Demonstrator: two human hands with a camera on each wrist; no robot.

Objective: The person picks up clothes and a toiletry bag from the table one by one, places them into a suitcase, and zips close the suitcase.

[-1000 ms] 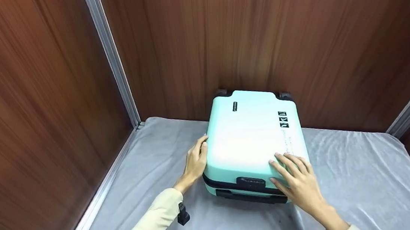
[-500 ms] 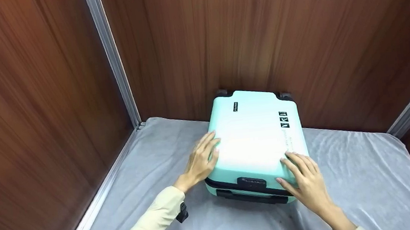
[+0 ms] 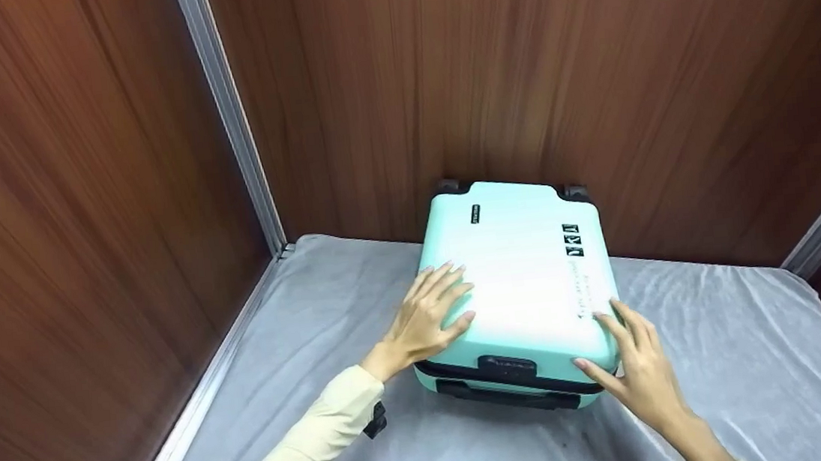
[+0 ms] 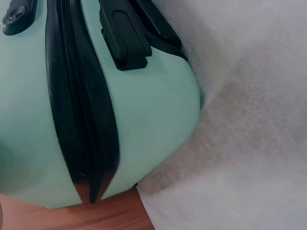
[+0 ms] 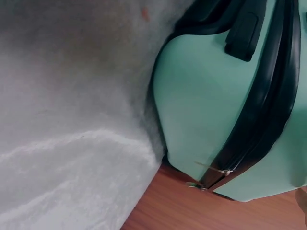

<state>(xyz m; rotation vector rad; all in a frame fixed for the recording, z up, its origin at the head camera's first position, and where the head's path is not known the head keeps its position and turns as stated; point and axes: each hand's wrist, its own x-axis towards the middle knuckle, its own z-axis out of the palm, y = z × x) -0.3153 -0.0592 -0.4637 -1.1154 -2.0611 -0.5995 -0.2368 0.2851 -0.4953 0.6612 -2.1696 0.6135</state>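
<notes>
A mint-green hard-shell suitcase (image 3: 519, 265) lies flat, its wheels toward the back wall and its black carry handle (image 3: 505, 396) facing me. My left hand (image 3: 426, 319) rests on the left part of its upper shell, fingers spread and straight. At the near right corner, my right hand (image 3: 642, 366) touches the shell with fingertips and thumb, fingers lightly bent. The black zipper band (image 4: 81, 96) runs round the side in the left wrist view. Two metal zipper pulls (image 5: 225, 171) hang on the band in the right wrist view. The suitcase is closed.
Grey cloth (image 3: 312, 308) covers the surface under the suitcase. A brown wood-grain wall (image 3: 368, 99) stands right behind it, with another panel (image 3: 78, 217) on the left. Metal corner strips (image 3: 230, 112) join the panels. A black wrist device (image 3: 374, 421) sits under my left sleeve.
My left hand has moved from the suitcase's left side up and rightward onto its top. The right hand has slid right toward the edge. The suitcase has stayed practically in place.
</notes>
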